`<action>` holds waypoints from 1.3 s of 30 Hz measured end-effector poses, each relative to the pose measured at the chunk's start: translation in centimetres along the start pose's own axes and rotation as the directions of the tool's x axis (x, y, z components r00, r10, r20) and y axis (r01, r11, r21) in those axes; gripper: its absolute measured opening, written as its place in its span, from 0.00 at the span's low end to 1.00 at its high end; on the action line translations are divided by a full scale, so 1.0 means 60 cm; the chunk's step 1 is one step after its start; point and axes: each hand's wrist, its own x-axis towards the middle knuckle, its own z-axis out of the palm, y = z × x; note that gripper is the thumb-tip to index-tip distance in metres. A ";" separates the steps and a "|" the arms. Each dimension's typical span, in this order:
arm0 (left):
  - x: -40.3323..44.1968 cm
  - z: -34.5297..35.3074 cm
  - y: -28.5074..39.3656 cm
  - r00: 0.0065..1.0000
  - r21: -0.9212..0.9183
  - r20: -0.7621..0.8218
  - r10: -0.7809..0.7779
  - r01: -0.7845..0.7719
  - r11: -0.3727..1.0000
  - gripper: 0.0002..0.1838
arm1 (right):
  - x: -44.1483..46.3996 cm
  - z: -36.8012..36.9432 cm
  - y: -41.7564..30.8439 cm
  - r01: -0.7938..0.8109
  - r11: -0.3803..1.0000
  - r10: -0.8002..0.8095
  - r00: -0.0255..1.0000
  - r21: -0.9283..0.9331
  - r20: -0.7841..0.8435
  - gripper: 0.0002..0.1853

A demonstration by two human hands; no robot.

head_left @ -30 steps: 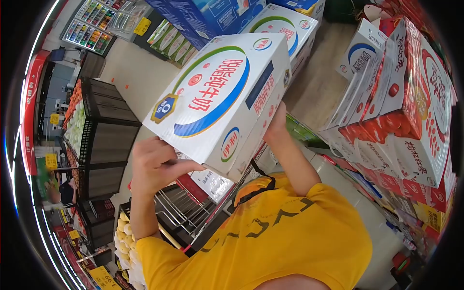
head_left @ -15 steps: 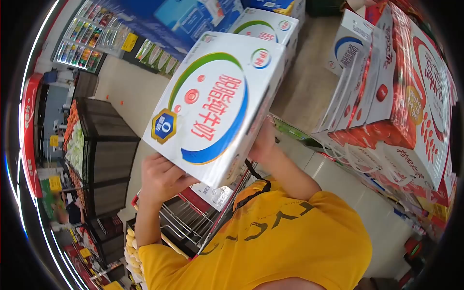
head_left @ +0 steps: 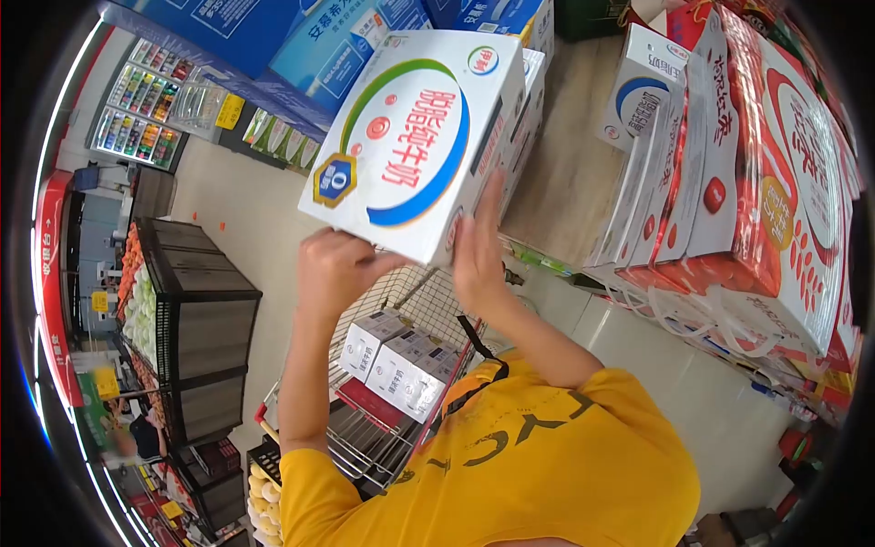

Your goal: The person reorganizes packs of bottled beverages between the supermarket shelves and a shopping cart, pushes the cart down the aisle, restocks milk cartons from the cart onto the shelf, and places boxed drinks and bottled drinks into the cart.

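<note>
A white milk carton box (head_left: 415, 137) with a green and blue ring and red lettering is tilted in front of me, between my two hands. My left hand (head_left: 337, 269) has its fingers curled at the box's near left corner, the fingertips partly hidden beneath it. Against the near right side lies my right hand (head_left: 478, 255), its fingers stretched along the face. Beyond the box, another white milk carton (head_left: 531, 87) shows at its far right edge; whether the two touch I cannot tell. Below my hands, a shopping cart (head_left: 351, 456) holds several white milk cartons (head_left: 406, 365).
Blue cartons (head_left: 319, 55) are stacked at the far left of the display. To the right, red and white boxes (head_left: 729, 182) with handles stand beside a wooden display surface (head_left: 565, 164). A dark produce stand (head_left: 200, 310) and drinks shelves (head_left: 141, 100) are farther left.
Both hands and the milk carton box have moved away from me, toward the stacked cartons. My right hand now shows flat on the side, and the cartons in the cart are uncovered.
</note>
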 end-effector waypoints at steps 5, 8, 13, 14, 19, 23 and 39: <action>0.045 0.034 -0.045 0.997 -0.047 -0.037 -0.061 0.060 0.997 0.24 | 0.055 0.024 0.049 0.082 0.974 -0.095 0.994 -0.212 -0.053 0.35; 0.064 0.048 -0.048 0.997 -0.060 -0.050 -0.066 0.063 0.996 0.25 | 0.075 0.018 0.057 0.076 0.967 -0.095 0.993 -0.242 -0.069 0.35; 0.064 0.068 -0.051 0.989 -0.119 -0.070 -0.134 0.125 0.985 0.25 | 0.088 0.017 0.071 0.101 0.958 -0.130 0.987 -0.270 -0.090 0.35; 0.064 0.070 -0.051 0.989 -0.101 -0.087 -0.121 0.112 0.989 0.26 | 0.090 0.018 0.070 0.103 0.957 -0.131 0.988 -0.271 -0.086 0.35; 0.064 0.075 -0.048 0.983 -0.031 -0.066 -0.172 0.171 0.985 0.28 | 0.095 0.020 0.073 0.041 0.957 -0.081 0.988 -0.287 -0.129 0.33; 0.037 0.079 -0.021 0.969 -0.099 0.012 -0.248 0.248 0.964 0.22 | 0.090 0.014 0.058 0.010 0.983 -0.029 0.994 -0.186 -0.104 0.36; -0.554 0.151 0.060 0.626 -0.178 0.198 -0.754 0.780 0.600 0.16 | 0.045 -0.009 0.075 0.130 0.884 -0.104 0.991 -0.449 0.081 0.59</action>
